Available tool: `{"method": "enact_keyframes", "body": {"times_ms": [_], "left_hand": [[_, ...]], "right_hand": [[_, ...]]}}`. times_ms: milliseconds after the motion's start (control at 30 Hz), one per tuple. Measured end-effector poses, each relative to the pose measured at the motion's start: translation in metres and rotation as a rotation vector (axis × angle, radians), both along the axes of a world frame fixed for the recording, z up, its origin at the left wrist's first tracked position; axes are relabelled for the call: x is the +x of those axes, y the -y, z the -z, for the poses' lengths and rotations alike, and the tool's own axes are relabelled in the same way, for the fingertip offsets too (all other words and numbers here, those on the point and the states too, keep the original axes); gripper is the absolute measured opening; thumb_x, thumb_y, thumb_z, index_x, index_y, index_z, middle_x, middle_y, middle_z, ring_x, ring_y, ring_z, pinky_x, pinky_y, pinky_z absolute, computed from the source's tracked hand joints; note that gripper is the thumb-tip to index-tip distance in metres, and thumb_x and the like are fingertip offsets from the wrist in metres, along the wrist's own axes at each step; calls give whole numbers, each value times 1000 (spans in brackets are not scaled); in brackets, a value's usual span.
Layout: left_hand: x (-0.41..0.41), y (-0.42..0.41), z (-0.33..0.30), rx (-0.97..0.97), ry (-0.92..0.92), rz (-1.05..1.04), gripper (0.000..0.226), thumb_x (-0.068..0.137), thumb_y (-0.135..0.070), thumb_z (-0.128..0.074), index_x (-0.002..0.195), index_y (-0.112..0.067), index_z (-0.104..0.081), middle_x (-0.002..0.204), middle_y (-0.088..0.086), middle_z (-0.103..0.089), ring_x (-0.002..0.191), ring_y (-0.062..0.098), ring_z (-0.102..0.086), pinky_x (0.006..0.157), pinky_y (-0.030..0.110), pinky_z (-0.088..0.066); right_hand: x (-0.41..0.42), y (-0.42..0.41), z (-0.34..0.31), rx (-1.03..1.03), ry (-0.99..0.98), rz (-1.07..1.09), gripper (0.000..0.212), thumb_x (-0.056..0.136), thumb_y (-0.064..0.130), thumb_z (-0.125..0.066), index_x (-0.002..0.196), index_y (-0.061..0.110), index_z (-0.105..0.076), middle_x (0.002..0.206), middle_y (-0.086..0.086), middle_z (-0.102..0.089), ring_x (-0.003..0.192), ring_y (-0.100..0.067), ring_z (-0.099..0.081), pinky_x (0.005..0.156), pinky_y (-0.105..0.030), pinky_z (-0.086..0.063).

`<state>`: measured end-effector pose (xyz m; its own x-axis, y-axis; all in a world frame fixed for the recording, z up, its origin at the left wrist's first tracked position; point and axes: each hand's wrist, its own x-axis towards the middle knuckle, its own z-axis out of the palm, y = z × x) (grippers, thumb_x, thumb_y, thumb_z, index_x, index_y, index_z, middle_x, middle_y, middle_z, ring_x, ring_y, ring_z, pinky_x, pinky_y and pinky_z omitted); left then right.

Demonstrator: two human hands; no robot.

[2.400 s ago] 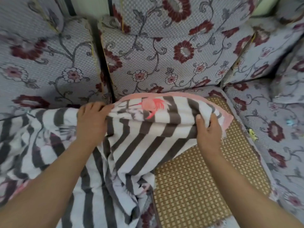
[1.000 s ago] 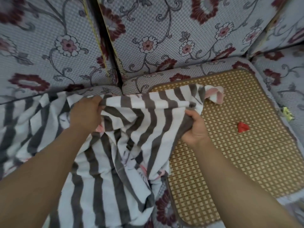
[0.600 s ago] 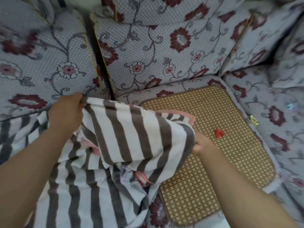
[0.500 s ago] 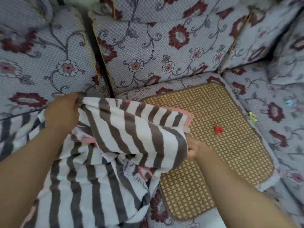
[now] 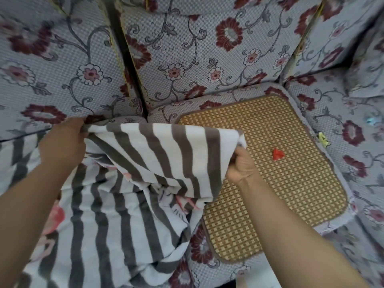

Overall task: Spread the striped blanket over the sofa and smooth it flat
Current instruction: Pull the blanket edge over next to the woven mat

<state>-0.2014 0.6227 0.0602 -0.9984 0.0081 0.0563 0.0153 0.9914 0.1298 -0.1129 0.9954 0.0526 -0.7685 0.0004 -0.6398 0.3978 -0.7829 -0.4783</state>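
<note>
Holding up one edge of the blanket [image 5: 158,167] with both hands, the person gets it ready to be pulled flat over the sofa [image 5: 187,59].

Nearest, at the bottom left, most of the blanket lies bunched and wrinkled on the left seat. It has grey and white stripes, with some pink shapes peeking out. This part is not flat yet.

A little farther, the two hands lift a folded flap off the pile. The left hand [image 5: 62,146] grips the far left corner; its fingers are curled into the cloth, next to the back cushion. The right hand [image 5: 242,165] grips the right end of the flap, fingers curled under with the cloth bunched inside. The hands are well apart, so the edge between them is pulled fairly tight. I think that helps open the fold.

The lifted edge runs left to right. The stripes on the flap slant from far left to near right. The blanket's free end points right, toward the uncovered seat.

To the right of it lies a woven mat [image 5: 291,183] on the middle seat. A small red thing [image 5: 277,154] sits on the mat, just beyond the right hand. It may get covered.

Farthest are the flowery back cushions.
</note>
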Motion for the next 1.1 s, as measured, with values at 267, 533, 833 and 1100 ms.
{"method": "enact_keyframes", "body": {"times_ms": [267,533,833,1100], "left_hand": [[2,27,-15,-21,39,-58,10,84,-11,-54,84,-18,-47,71,20,-58,64,37,-56,58,48,-53],[2,-5,-91,71,-27,4,7,87,-10,-54,82,-15,-52,78,20,-58,71,39,-55,58,43,-49],[-22,-67,-145,151,-45,139,10,92,-14,-55,93,-6,-60,79,19,-58,71,34,-50,56,36,-35],[-38,-89,-80,100,59,60,7,85,-13,-62,82,-12,-56,76,18,-61,72,38,-57,60,44,-52]], "right_hand": [[-30,-48,-55,543,54,132,18,82,1,-66,98,1,-57,86,-16,-67,70,-25,-67,63,-38,-59],[-19,-86,-153,710,-9,147,48,83,-10,-58,126,11,-53,84,-9,-62,62,-17,-62,57,-29,-54],[-35,-139,-260,1350,-288,333,27,77,0,-63,93,21,-62,86,5,-59,70,-4,-58,64,-20,-52],[-78,-183,-161,1779,-3,-269,25,80,-3,-66,101,10,-64,91,-11,-63,85,-25,-59,78,-40,-52]]}}
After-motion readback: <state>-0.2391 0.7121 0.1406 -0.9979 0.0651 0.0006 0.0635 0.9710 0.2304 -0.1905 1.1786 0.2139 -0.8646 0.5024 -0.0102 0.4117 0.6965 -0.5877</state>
